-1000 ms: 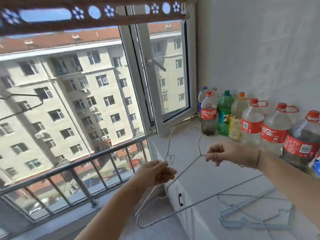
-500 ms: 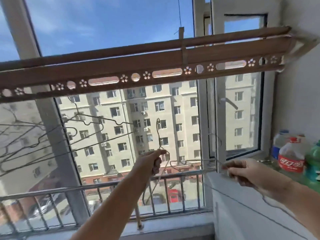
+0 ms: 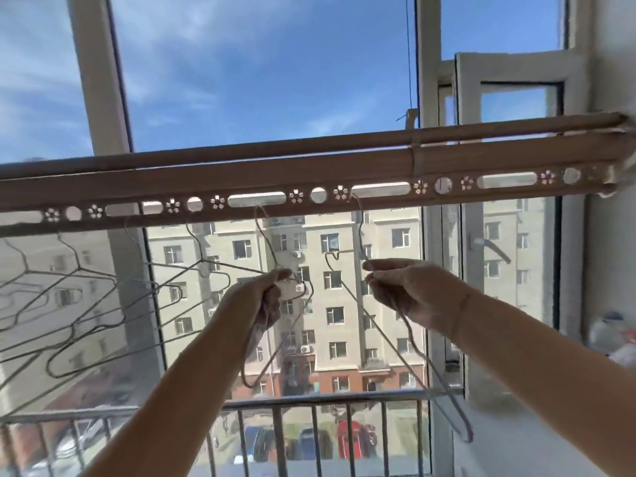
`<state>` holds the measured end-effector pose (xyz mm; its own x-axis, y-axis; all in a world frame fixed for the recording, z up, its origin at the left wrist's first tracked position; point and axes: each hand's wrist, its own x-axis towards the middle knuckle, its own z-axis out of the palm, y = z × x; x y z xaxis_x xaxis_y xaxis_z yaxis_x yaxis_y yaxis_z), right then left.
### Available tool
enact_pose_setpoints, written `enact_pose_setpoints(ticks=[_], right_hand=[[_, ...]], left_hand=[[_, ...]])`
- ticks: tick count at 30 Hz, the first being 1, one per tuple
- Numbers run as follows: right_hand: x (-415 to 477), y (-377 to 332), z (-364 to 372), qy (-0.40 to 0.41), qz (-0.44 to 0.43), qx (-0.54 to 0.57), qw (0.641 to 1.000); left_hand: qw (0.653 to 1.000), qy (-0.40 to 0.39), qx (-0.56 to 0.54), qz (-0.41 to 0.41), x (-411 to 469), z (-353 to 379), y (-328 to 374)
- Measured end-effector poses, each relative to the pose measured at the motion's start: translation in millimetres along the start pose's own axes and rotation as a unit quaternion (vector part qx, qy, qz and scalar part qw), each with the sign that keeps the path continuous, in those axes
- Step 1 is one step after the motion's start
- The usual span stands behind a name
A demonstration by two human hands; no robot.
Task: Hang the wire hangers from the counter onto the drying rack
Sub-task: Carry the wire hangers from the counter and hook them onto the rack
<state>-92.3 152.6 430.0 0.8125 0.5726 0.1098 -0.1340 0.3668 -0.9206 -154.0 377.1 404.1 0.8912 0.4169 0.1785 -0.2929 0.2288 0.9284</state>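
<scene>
The drying rack (image 3: 309,173) is a brown bar with a row of round and slotted holes, running across the view at head height. My left hand (image 3: 265,297) grips the neck of a wire hanger (image 3: 261,235) whose hook reaches up into a slot of the rack. My right hand (image 3: 406,287) pinches a second wire hanger (image 3: 406,342) just below its hook, which rises to a slot further right; its body slopes down to the right. Several other wire hangers (image 3: 79,297) hang from the rack on the left.
Behind the rack are window frames (image 3: 99,98) and an open window sash (image 3: 509,235) on the right. A metal balcony railing (image 3: 309,404) runs below. Blurred plastic bottles (image 3: 612,335) stand at the right edge by the white wall.
The view has tilted up from the counter to the rack. Both hands have risen with a hanger each, and the hooks now reach the rack's slots.
</scene>
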Motion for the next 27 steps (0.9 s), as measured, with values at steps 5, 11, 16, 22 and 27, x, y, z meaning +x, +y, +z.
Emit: enact_pose_setpoints(ticks=[5,11,16,22,27], right_hand=[[35,1,36,0.010,-0.009,0.002,1.000],[63,7,45,0.028,-0.021,0.009,0.999],[72,15,42,0.029,-0.026,-0.004,0.999],[80,16,39,0.036,-0.018,0.004,0.999],[84,23,33,0.021,-0.005,0.020,1.000]], left_hand=[[0.999,0.008,0.029,0.011,13,-8,15],[0.996,0.017,0.070,0.049,29,-16,17],[0.994,0.017,0.085,0.064,43,-19,14],[0.996,0.016,0.080,0.030,56,-20,15],[0.998,0.009,0.067,-0.004,61,-27,5]])
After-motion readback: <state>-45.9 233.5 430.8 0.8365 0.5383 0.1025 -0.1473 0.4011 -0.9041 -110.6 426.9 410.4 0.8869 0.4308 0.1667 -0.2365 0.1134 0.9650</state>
